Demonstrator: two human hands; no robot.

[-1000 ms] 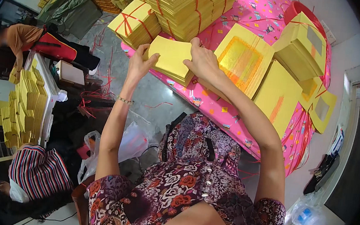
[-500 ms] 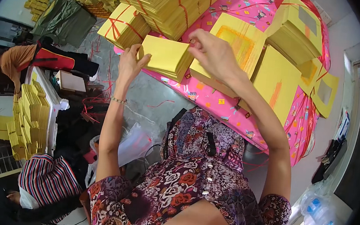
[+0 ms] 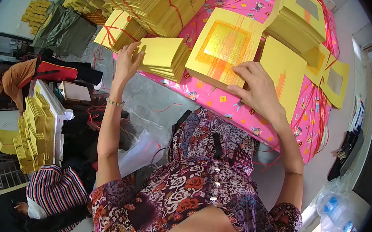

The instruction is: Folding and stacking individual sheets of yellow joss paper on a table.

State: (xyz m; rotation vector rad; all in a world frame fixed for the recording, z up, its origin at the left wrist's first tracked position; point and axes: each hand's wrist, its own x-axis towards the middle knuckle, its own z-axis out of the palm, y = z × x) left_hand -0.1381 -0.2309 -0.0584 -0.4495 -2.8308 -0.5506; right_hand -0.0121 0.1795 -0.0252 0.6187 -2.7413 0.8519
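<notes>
My left hand (image 3: 128, 62) touches the left edge of a small stack of folded yellow paper (image 3: 160, 53). Its fingers are bent and apart. To the right lies a thick stack of yellow paper (image 3: 208, 71), its top sheet bearing a gold square framed in orange. My right hand (image 3: 260, 87) is at that stack's near right corner, fingers over the top and thumb low by the near edge, with a gap between them. I see no sheet lifted in either hand. Both stacks stand on a table under a pink patterned cover (image 3: 223, 99).
Tall yellow bundles tied with red ribbon (image 3: 160, 6) rise at the far left. More stacks (image 3: 282, 67) stand to the right, with loose red ribbons (image 3: 322, 120) at the table's edge. At left, a person in red and black trousers (image 3: 56, 65) bends over yellow stacks (image 3: 36, 133); another wears stripes (image 3: 58, 188).
My right hand has left the small stack's right edge and moved right and nearer to the orange-framed stack, its fingers spreading. My left hand remains at the small stack's left edge.
</notes>
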